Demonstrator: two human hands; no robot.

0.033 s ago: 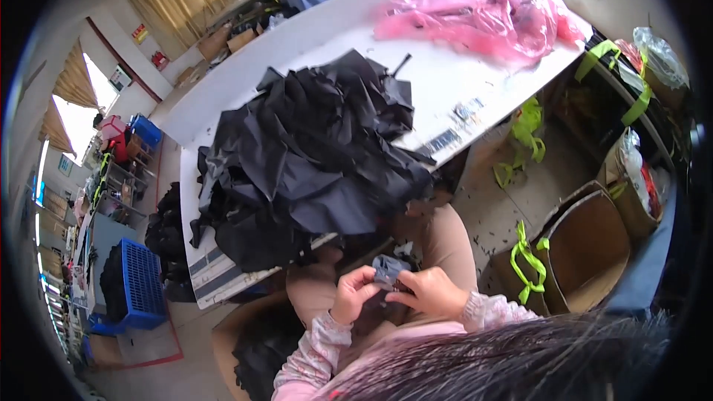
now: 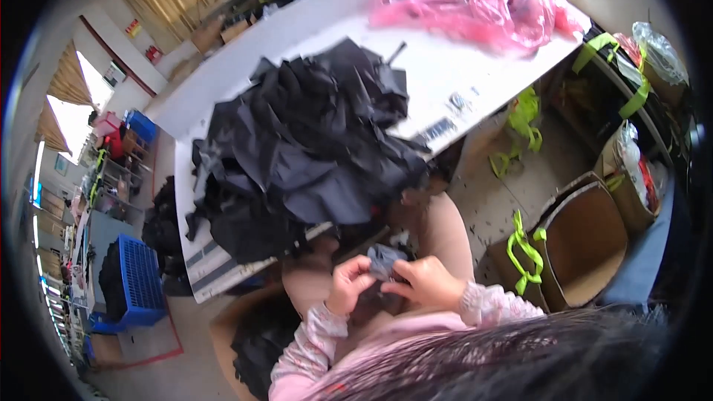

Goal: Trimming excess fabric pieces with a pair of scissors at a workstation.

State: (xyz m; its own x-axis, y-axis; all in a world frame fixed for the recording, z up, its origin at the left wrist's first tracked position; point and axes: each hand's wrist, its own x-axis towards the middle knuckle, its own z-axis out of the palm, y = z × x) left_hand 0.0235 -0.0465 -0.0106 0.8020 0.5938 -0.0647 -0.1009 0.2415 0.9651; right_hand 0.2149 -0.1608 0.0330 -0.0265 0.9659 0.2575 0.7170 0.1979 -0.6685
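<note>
Above my lap, a small piece of dark grey fabric (image 2: 385, 261) is held between both hands. My left hand (image 2: 349, 283) pinches its left side between thumb and fingers. My right hand (image 2: 429, 282) grips its right side, thumb and fingertips pressed together. The fabric looks crumpled, and its lower part hangs in shadow between my hands. Just beyond them, a large heap of black and dark grey fabric (image 2: 297, 141) covers much of the white table (image 2: 293, 43) and hangs over its near edge.
Pink plastic bags (image 2: 475, 11) lie at the table's far right. An open cardboard box (image 2: 583, 249) with a neon-yellow strap (image 2: 524, 256) stands to my right. At my left are a box of black fabric (image 2: 264, 345) and a blue plastic crate (image 2: 141, 282). Scraps litter the floor.
The whole view has shifted slightly. Both hands keep hold of the grey fabric, which now looks a little more bunched between the fingers.
</note>
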